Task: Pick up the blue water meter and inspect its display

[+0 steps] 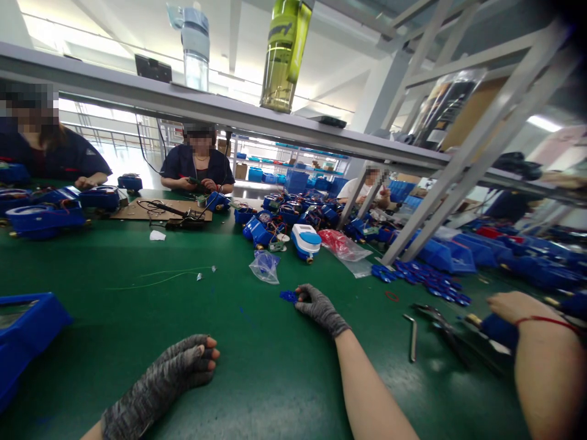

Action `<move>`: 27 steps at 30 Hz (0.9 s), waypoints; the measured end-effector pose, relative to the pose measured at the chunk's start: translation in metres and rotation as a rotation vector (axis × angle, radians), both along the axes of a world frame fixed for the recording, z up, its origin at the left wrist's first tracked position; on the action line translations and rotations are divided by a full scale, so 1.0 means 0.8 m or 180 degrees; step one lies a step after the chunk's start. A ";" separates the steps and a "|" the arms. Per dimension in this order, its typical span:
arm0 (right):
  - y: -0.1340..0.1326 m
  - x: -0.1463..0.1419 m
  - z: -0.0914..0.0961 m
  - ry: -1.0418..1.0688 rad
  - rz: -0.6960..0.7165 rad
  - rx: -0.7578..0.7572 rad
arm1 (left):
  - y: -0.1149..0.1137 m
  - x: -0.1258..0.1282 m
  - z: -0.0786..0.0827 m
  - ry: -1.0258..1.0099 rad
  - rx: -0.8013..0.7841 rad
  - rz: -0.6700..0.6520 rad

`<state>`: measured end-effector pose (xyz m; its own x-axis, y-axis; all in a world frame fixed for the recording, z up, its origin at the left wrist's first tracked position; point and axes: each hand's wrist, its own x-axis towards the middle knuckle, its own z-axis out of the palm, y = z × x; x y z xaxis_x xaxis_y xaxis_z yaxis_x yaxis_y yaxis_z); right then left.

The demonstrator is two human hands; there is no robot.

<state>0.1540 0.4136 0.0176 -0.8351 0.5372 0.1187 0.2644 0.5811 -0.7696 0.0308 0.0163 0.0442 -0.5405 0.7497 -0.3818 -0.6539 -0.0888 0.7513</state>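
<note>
While the right hand (322,310) touches blue pieces (287,296), bottle lettering (279,30) blurs.

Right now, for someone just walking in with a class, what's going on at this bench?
The person's gloved right hand is at a small blue piece on the green tabletop; whether it grips it is unclear. The gloved left hand shows nothing held. Ahead lie a clear bag and a white-and-blue device. At the right, another person's hand is at a blue part, while a co-worker across the table handles something.
</note>
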 end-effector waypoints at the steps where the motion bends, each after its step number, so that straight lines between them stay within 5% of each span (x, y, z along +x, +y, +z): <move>1: 0.002 -0.001 -0.003 0.0005 -0.0031 0.0029 | -0.001 -0.001 -0.002 -0.0008 0.0070 -0.0061; 16: 0.015 -0.003 -0.018 -0.0088 0.0144 0.0499 | -0.007 -0.002 -0.002 -0.0152 0.0228 -0.0128; 27: -0.004 -0.008 0.000 -0.0517 -0.0401 0.1460 | -0.016 -0.008 -0.022 -0.0233 0.0248 -0.0122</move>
<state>0.1479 0.4106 0.0179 -0.7944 0.5580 0.2399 0.4496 0.8058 -0.3855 0.0247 0.0038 0.0268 -0.4836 0.7983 -0.3589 -0.7109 -0.1190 0.6931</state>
